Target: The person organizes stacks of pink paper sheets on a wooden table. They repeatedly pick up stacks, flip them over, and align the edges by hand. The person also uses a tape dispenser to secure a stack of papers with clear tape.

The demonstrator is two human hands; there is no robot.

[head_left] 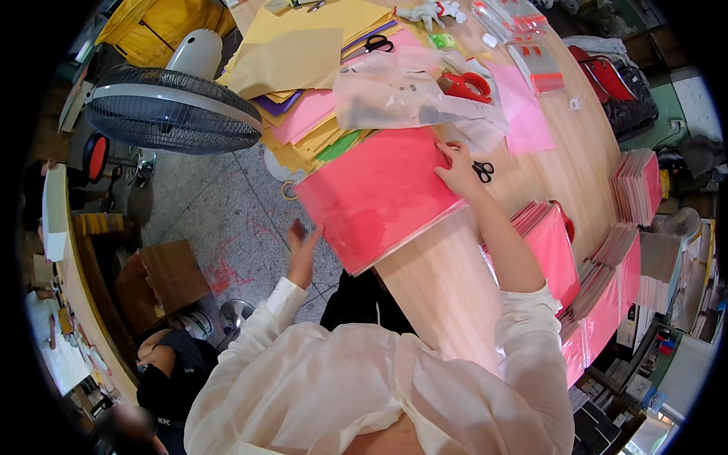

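Pink-red stack of sheets (379, 193) in clear glossy film, lying flat at the left edge of the pale wooden bench (432, 280), its near-left corner jutting out over the grey speckled floor (227, 212). Broad, rectangular, evenly coloured, with light glare along the film and a thin layered edge showing at the near side.

Left hand (302, 250) open, fingers spread, set against the stack's near-left overhanging edge. Right hand (457, 171) laid flat on the far-right corner of the stack, fingers extended, clamped on nothing. Both hands well apart, one at each end of the stack; white sleeves on both forearms.

Small black-handled scissors (483, 171) just beside the right hand, on the bench. Farther off: crumpled clear plastic bag (402, 95), red-handled scissors (466, 86), fanned pile of yellow, pink and purple paper (311, 68). To the right: more pink packs (553, 254) stacked in rows along the bench edge. To the left, above the floor: round black-grilled fan (171, 110).
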